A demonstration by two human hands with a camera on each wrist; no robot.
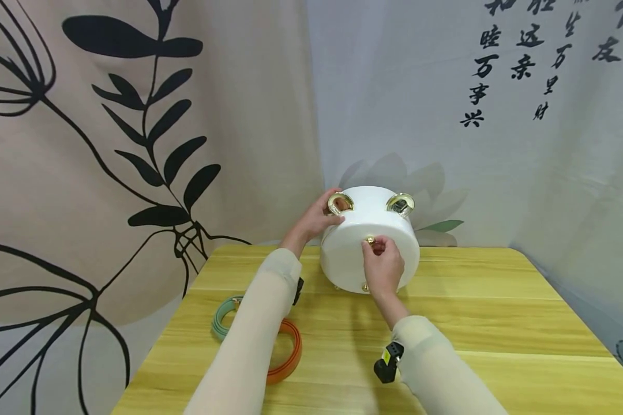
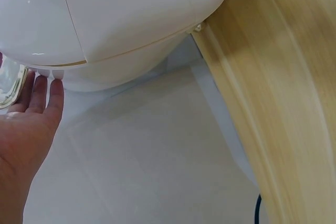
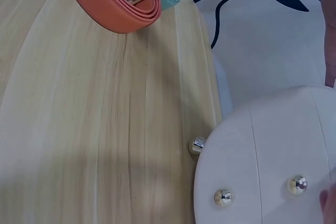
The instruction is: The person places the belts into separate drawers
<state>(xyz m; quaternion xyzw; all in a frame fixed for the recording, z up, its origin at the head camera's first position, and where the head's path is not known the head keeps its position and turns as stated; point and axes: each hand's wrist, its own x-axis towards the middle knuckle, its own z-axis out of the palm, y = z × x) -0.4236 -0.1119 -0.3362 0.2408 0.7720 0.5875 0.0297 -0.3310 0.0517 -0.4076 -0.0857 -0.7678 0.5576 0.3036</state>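
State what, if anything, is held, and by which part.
The white box: left grip on its upper side by a gold ear; right grip appears to pinch its top front knob.

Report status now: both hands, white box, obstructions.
Left hand touching box; right hand pinching top knob. Box on table. Belts to the left, apart from box, not blocking.

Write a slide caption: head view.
Left hand on white round box, right hand at its upper gold knob; green belt and orange belt lie coiled.
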